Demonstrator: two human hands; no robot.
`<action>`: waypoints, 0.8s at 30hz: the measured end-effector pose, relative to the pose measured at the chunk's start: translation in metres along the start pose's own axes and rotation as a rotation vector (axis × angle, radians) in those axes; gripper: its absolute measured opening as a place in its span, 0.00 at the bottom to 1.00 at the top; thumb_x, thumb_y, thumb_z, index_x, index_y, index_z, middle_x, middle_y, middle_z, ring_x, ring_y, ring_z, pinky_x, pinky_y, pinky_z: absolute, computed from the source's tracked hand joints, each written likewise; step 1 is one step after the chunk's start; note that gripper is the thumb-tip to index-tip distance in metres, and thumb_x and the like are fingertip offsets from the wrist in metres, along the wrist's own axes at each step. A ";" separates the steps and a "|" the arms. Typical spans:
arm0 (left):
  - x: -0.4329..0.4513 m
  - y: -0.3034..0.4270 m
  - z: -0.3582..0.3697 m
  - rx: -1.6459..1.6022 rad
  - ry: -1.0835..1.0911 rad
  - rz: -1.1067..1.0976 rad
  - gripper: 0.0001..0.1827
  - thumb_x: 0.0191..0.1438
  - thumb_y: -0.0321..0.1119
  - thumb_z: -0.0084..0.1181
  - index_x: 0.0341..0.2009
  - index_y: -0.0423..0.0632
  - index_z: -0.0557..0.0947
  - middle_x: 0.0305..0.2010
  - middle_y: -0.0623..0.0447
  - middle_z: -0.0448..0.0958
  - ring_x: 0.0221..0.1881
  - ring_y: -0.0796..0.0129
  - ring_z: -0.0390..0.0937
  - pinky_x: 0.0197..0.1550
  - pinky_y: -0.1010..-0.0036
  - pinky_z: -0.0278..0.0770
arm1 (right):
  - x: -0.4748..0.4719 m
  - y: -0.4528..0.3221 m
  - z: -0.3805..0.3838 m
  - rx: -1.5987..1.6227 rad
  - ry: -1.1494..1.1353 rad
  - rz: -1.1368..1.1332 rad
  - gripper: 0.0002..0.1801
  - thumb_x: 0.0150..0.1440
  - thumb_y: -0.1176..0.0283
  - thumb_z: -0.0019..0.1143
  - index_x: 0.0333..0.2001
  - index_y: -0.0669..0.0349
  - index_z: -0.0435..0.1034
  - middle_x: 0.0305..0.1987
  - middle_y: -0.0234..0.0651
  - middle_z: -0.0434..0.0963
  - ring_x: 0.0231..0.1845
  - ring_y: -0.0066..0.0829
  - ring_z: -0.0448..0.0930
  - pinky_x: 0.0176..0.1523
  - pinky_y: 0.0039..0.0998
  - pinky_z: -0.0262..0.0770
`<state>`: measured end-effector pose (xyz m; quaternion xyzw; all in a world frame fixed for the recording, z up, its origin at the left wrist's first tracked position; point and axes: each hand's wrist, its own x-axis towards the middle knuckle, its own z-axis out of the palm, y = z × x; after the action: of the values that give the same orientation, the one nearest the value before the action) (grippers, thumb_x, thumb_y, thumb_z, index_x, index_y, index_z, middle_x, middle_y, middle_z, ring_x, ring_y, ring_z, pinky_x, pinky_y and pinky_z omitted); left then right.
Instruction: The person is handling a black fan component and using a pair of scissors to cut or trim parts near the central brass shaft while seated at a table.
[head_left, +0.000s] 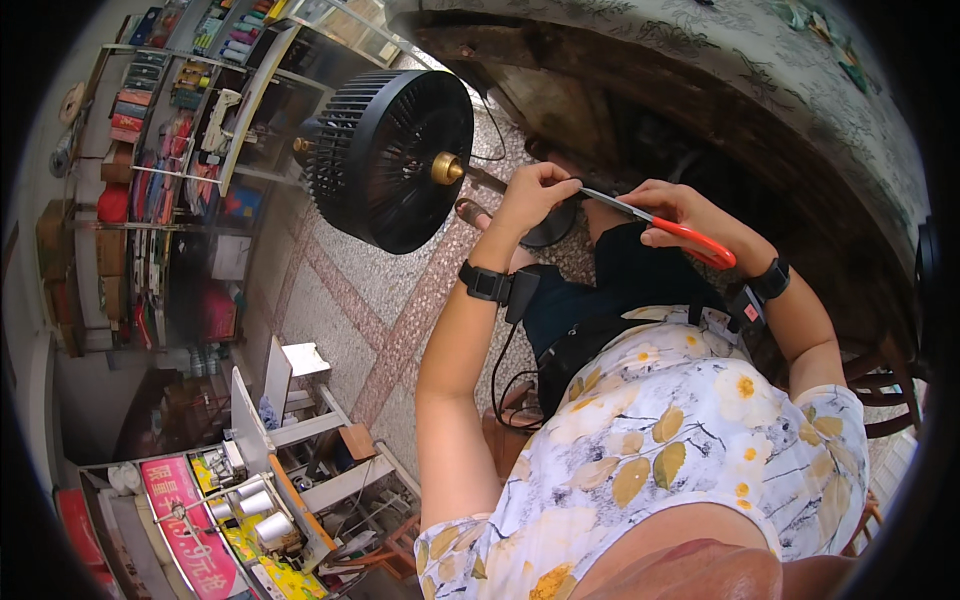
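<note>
My right hand (686, 214) holds a pair of scissors (699, 241) near the pivot, thumb on one side and fingers on the other. Their handles are orange-red, and the narrow metal blades look closed. The tips reach the fingertips of my left hand (538, 196). There, thumb and index finger are pinched together around a thin dark thing, too small to name against the dark background. Both hands are above my lap, over dark shorts (645, 262). A black device is strapped to each wrist.
A black fan (405, 161) with a brass-coloured hub stands left of my left hand. A table with a patterned cloth (675, 34) curves across the front. Stocked shelves (161, 172) line the left side. A sewing machine with white thread cones (255, 502) is at lower left.
</note>
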<state>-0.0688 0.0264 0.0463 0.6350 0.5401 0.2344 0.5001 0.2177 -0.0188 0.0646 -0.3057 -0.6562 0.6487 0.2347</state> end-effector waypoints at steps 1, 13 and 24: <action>-0.001 -0.002 0.002 -0.001 0.003 -0.003 0.08 0.56 0.32 0.64 0.36 0.40 0.84 0.31 0.56 0.80 0.29 0.76 0.76 0.31 0.80 0.75 | 0.001 0.000 0.000 -0.030 0.006 -0.034 0.32 0.53 0.62 0.70 0.59 0.64 0.71 0.53 0.34 0.70 0.46 0.23 0.73 0.48 0.23 0.71; -0.009 0.014 0.000 -0.054 -0.121 0.046 0.14 0.61 0.33 0.57 0.47 0.40 0.84 0.40 0.55 0.82 0.37 0.78 0.77 0.40 0.80 0.75 | 0.002 -0.017 0.000 0.154 -0.049 0.020 0.42 0.55 0.63 0.64 0.69 0.65 0.56 0.63 0.42 0.66 0.43 0.27 0.79 0.45 0.24 0.74; -0.015 0.028 -0.024 -0.219 -0.193 0.052 0.13 0.61 0.28 0.55 0.48 0.37 0.83 0.43 0.52 0.82 0.43 0.74 0.79 0.48 0.78 0.76 | 0.023 0.012 0.014 0.691 -0.232 -0.184 0.42 0.62 0.68 0.53 0.74 0.64 0.43 0.44 0.43 0.78 0.36 0.23 0.77 0.39 0.21 0.73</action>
<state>-0.0811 0.0237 0.0846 0.6101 0.4440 0.2427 0.6097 0.1935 -0.0128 0.0496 -0.0728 -0.4454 0.8385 0.3054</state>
